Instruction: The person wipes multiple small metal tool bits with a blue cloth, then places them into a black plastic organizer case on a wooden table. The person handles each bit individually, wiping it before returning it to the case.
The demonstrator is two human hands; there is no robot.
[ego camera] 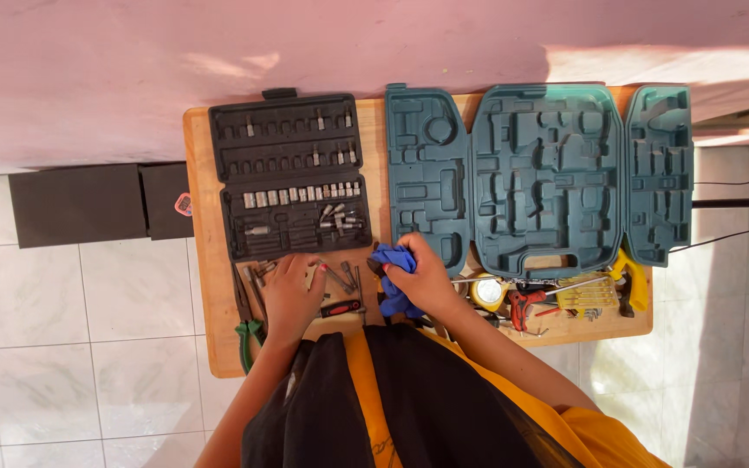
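Note:
My left hand [292, 293] lies flat on the wooden table [201, 217], its fingers over small loose metal bits just below the open black socket set case [290, 178]. My right hand [426, 279] is closed around a bunched blue cloth [394, 260] near the lower edge of the empty teal tool case [546, 178]. Whether anything is wrapped inside the cloth is hidden. A small red and black tool [341, 308] lies between my hands.
Green-handled pliers [248, 329] lie at the table's near left. To the right sit a yellow tape measure [488, 292], red-handled pliers [522, 305] and other hand tools. A pink wall runs behind the table; white tiled floor surrounds it. A dark box [80, 204] stands at left.

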